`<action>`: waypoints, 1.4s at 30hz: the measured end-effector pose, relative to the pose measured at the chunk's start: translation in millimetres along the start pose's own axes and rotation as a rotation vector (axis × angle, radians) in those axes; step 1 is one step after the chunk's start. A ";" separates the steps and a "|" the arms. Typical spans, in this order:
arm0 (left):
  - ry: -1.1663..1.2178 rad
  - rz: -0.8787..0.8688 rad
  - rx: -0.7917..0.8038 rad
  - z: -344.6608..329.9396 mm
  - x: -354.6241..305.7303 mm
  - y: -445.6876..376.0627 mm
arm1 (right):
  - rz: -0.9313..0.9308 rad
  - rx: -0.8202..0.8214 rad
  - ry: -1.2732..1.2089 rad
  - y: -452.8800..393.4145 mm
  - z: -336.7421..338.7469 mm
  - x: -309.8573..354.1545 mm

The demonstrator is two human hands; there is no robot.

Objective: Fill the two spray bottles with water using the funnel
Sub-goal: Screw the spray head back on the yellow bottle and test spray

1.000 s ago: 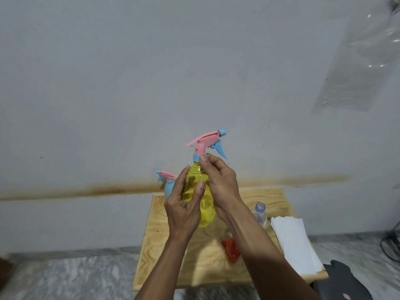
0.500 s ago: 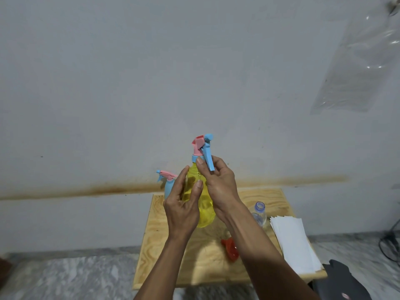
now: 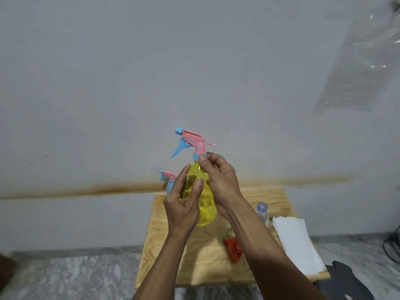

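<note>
I hold a yellow spray bottle [image 3: 204,204] up above the wooden table [image 3: 173,256]. My left hand [image 3: 183,204] grips its body. My right hand [image 3: 218,180] pinches the blue collar under the pink and blue spray head [image 3: 191,140], whose nozzle points left. A second spray bottle [image 3: 170,181], blue with a pink head, stands on the table behind my left hand, mostly hidden. The red funnel [image 3: 233,250] lies on its side on the table, partly behind my right forearm. A clear water bottle [image 3: 262,213] with no cap stands at the right.
A stack of white paper [image 3: 296,243] lies on the table's right edge. A dark object [image 3: 346,282] sits on the marble floor at the lower right. A grey wall rises right behind the table, with a clear plastic sheet [image 3: 363,61] hanging at the upper right.
The spray head has turned on the yellow bottle: its nozzle pointed right one second ago, toward me half a second ago, and points left now. My right hand twisted the collar.
</note>
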State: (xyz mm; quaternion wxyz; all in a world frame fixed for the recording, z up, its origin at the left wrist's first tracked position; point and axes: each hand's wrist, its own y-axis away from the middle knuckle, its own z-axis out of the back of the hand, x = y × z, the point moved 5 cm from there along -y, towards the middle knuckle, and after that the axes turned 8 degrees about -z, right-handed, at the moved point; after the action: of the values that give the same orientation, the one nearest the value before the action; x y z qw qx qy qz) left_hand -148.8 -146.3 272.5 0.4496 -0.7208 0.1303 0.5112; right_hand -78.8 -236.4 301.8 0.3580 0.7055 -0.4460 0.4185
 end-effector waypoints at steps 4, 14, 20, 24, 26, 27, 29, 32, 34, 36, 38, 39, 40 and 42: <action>0.012 0.000 0.000 1.0 0.4 -0.6 | -0.002 0.056 0.067 -1.1 -3.8 1.2; -0.027 0.004 0.045 3.1 2.1 7.6 | 0.049 -0.053 0.135 2.9 4.5 -0.8; -0.026 0.016 0.108 11.7 8.1 12.4 | 0.102 -0.017 0.236 4.5 5.2 10.6; -0.021 0.037 0.227 12.6 16.0 27.2 | 0.108 0.026 0.385 6.0 4.6 18.5; -0.013 0.047 0.262 11.7 21.1 35.9 | 0.091 0.018 0.442 8.8 9.1 12.9; -0.022 0.067 0.288 10.4 24.5 41.9 | 0.089 -0.004 0.438 10.6 13.0 8.2; -0.083 0.119 0.357 8.2 32.2 56.8 | 0.061 -0.095 0.413 13.4 22.5 -3.1; -0.182 0.214 0.442 5.3 47.7 86.4 | 0.013 -0.237 0.419 14.1 39.1 -29.8; -0.209 0.300 0.441 4.9 57.8 105.8 | -0.032 -0.305 0.450 13.8 50.6 -53.8; -0.218 0.386 0.414 6.8 68.4 125.2 | -0.099 -0.344 0.499 16.0 62.0 -78.5; -0.226 0.440 0.374 10.9 77.2 145.6 | -0.163 -0.346 0.567 20.3 71.2 -101.8; -0.227 0.474 0.347 14.2 83.8 157.3 | -0.200 -0.341 0.597 23.2 75.9 -115.1; -0.226 0.513 0.322 17.6 90.5 168.9 | -0.229 -0.337 0.620 27.1 79.9 -127.6; -0.207 0.557 0.297 24.5 105.6 190.6 | -0.251 -0.331 0.660 33.8 88.8 -152.6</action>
State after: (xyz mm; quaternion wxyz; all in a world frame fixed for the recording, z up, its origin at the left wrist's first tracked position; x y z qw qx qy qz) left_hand -240.6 -205.5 82.4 0.4036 -0.5284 0.3490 0.6604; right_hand -124.5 -275.8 132.5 0.6395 0.5148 -0.2786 0.4985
